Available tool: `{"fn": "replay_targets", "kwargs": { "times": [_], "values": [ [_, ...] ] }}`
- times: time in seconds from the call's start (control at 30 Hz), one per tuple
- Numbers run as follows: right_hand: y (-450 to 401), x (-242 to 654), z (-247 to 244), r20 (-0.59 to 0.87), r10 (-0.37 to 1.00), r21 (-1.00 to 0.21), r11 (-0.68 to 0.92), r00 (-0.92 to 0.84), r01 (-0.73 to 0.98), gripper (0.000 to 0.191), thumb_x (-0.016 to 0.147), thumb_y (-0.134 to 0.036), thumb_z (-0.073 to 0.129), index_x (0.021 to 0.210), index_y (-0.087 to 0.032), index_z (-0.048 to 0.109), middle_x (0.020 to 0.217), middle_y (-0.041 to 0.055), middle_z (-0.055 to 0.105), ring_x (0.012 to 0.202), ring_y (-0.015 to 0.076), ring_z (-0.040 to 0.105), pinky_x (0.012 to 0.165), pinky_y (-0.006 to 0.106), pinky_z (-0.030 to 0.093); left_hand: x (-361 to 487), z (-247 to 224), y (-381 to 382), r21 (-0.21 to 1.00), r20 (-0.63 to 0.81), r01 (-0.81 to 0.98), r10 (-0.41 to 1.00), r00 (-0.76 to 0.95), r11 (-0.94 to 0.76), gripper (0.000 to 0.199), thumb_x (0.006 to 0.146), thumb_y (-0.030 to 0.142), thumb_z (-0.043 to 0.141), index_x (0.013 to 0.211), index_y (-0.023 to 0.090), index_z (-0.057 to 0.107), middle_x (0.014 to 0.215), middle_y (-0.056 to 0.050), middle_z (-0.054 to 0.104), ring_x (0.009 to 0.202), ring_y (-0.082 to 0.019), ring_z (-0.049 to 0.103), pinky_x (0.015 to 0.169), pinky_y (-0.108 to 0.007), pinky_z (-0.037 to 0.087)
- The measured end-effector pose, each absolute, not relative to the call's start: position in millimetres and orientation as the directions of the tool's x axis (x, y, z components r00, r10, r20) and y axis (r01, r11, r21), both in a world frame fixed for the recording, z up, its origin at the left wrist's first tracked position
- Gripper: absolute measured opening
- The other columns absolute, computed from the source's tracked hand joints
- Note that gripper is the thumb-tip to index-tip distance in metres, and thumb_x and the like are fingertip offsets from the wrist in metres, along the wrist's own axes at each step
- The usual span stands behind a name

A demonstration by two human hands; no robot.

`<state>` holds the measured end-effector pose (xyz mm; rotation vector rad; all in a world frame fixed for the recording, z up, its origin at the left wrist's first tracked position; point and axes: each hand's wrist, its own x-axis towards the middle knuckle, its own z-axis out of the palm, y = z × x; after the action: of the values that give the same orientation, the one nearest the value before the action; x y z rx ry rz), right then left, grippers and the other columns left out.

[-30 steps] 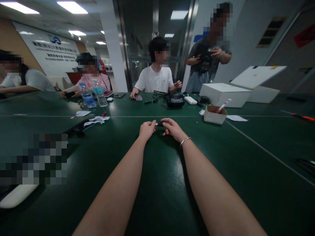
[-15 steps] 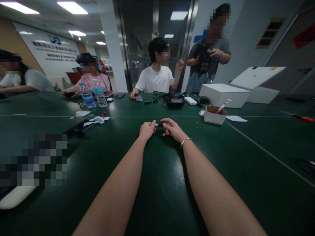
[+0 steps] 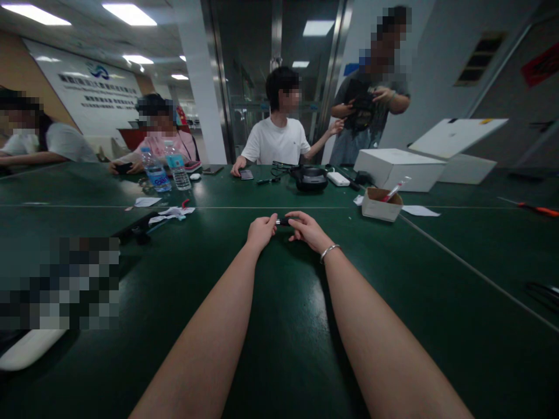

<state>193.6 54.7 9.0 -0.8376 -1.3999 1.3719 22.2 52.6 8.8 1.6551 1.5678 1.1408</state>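
Note:
Between my two hands is a small black stick-shaped object with a silver end point(image 3: 283, 222), held level just above the green table point(image 3: 279, 314). My left hand point(image 3: 262, 231) is closed, thumb and fingers pinching the silver end. The black end is in the fingertips of my right hand point(image 3: 309, 229), which is also closed, with a silver bracelet point(image 3: 329, 251) at its wrist. My fingers cover both ends of the object, so its exact kind does not show.
An open-topped cardboard box point(image 3: 379, 208) holding a red-and-white tube stands to the right. Paper scraps point(image 3: 171, 215) lie left. Farther back are water bottles point(image 3: 178, 169), a black headset-like device point(image 3: 311, 178) and a white box point(image 3: 399, 166). A screwdriver point(image 3: 537, 209) lies far right. Several people are around the table.
My hands and the small black object stay almost still. Across the table, the person in the white shirt has lowered a raised hand and stretched it toward the standing person.

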Motion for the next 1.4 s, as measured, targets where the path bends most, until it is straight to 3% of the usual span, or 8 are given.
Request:
{"fn": "replay_targets", "kwargs": {
  "times": [0.27,0.43,0.6,0.8,1.07,1.4],
  "values": [
    [57.6,191.9,8.1,0.096,0.971,-0.990,0.069,-0.219,-0.125,0.010,0.088,-0.022,0.060,0.096,-0.016,0.058,0.065,-0.0011,0.068,0.034,0.0022,0.042,0.051,0.024,0.059,25.1,2.6,53.5,0.882,0.212,0.434,0.977,-0.020,-0.182,0.040,0.088,0.053,0.046,0.074,0.018,0.061,0.064,-0.002,0.062,0.056,-0.013,0.055,0.056,-0.025,0.041],
    [58.6,191.2,7.0,0.094,0.978,-0.989,0.070,-0.189,-0.130,0.014,0.088,-0.027,0.064,0.092,-0.015,0.058,0.060,-0.0003,0.067,0.035,0.0031,0.044,0.048,0.023,0.058,27.1,0.1,50.5,0.834,0.385,0.421,0.923,0.023,-0.358,0.022,0.082,0.039,0.061,0.094,0.020,0.062,0.089,-0.003,0.068,0.073,-0.013,0.061,0.065,-0.025,0.046],
    [59.1,192.6,5.5,0.100,0.971,-0.990,0.076,-0.218,-0.116,0.010,0.088,-0.021,0.061,0.097,-0.016,0.058,0.066,-0.0006,0.069,0.035,0.0020,0.043,0.049,0.022,0.058,26.3,0.1,52.3,0.895,0.322,0.317,0.946,0.023,-0.312,0.015,0.082,0.031,0.062,0.089,0.017,0.064,0.079,-0.004,0.068,0.072,-0.014,0.063,0.066,-0.025,0.048],
    [60.7,194.2,2.6,0.164,0.956,-0.984,0.142,-0.244,-0.103,0.016,0.083,-0.020,0.065,0.098,-0.018,0.060,0.069,-0.0042,0.064,0.037,0.0010,0.042,0.048,0.022,0.058,26.6,1.3,55.7,0.949,0.218,0.232,0.976,-0.001,-0.212,0.020,0.082,0.035,0.064,0.083,0.015,0.065,0.073,-0.005,0.070,0.064,-0.013,0.063,0.062,-0.025,0.047],
    [59.3,194.5,3.1,0.195,0.944,-0.981,0.181,-0.267,-0.077,0.017,0.084,-0.017,0.061,0.101,-0.019,0.059,0.078,-0.0033,0.062,0.039,0.0008,0.042,0.048,0.022,0.057,23.5,3.1,55.9,0.927,0.189,0.328,0.982,0.018,-0.184,0.029,0.086,0.041,0.057,0.079,0.014,0.065,0.068,-0.005,0.069,0.058,-0.013,0.061,0.059,-0.024,0.045],
    [58.4,194.2,5.1,0.195,0.935,-0.981,0.179,-0.296,-0.077,0.020,0.083,-0.019,0.062,0.103,-0.020,0.058,0.071,-0.0054,0.059,0.039,0.0017,0.043,0.049,0.023,0.057,21.8,3.0,56.8,0.903,0.189,0.386,0.981,0.039,-0.189,0.039,0.088,0.049,0.049,0.075,0.015,0.064,0.064,-0.004,0.066,0.055,-0.012,0.058,0.057,-0.025,0.043]
  ]
}}
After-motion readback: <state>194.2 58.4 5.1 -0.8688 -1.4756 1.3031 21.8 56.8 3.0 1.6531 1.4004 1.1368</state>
